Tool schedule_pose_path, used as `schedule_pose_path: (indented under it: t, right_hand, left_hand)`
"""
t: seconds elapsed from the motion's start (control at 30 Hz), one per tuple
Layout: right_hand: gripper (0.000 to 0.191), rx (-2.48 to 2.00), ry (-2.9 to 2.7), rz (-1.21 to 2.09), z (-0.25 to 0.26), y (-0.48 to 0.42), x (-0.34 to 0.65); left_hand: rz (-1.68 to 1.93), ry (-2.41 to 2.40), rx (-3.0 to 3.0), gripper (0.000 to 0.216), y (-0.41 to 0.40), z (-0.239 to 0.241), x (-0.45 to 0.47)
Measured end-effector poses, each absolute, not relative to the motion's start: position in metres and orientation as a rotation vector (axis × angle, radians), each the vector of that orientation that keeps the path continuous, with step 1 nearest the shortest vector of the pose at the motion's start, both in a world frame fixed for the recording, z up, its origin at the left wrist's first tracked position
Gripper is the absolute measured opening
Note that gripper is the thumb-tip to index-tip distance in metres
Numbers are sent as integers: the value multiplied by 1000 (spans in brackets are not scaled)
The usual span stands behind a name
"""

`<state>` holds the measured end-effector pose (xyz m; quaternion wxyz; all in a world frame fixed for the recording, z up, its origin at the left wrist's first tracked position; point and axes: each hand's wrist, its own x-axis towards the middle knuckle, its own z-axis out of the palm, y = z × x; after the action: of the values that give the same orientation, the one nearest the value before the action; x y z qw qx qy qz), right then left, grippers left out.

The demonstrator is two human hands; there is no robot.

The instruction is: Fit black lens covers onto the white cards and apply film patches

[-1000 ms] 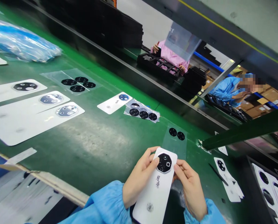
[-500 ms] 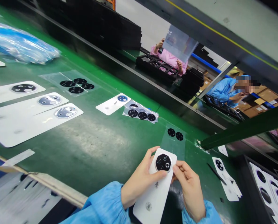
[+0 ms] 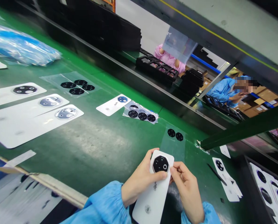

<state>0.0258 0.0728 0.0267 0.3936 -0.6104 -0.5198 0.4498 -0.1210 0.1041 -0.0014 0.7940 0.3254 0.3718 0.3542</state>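
Observation:
A white phone back cover (image 3: 150, 194) is tilted up in front of me, with a black camera disc (image 3: 160, 164) in a silvery rim near its top. My left hand (image 3: 142, 174) is wrapped round its left side, the thumb lying just below the disc. My right hand (image 3: 187, 183) pinches the cover's upper right edge between thumb and fingers; the fingertips behind it are hidden. Just beyond the cover lies a clear sheet (image 3: 170, 146) bearing two black discs (image 3: 175, 134).
White covers (image 3: 43, 123) lie at the left by a plastic-wrapped bundle (image 3: 24, 43). Disc sheets (image 3: 140, 112) and another cover (image 3: 113, 105) sit mid-table. At the right are a cover with black tweezers (image 3: 217, 174), a filled black tray (image 3: 248, 186) and a green post (image 3: 242, 127). Co-workers (image 3: 225, 90) sit beyond.
The cover and both hands have shifted slightly left, and the cover has turned a little. Across the bench, a co-worker's arms behind a clear sheet have moved.

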Motion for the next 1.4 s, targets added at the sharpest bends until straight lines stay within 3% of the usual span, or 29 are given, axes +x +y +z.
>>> schedule_pose_path:
  t: [0.2,0.33,0.8,1.0,1.4]
  right_hand:
    - [26,-1476,-1129,1314,18,80,25]
    - [29,-1468,-1061,1302,11,82,27]
    - [40,-1497,-1157,1227,5,95,22]
    - [39,-1535,-1187,1105,1,97,23]
    - [39,-1406,-1101,1315,1,79,20]
  left_hand:
    - [775,819,841,68,102,0,-120]
    - [793,767,869,30,106,4,-125]
    - [829,846,863,40,119,4,-119]
    - [862,852,929,32,117,4,-125]
    - [781,685,897,24,113,-2,-129]
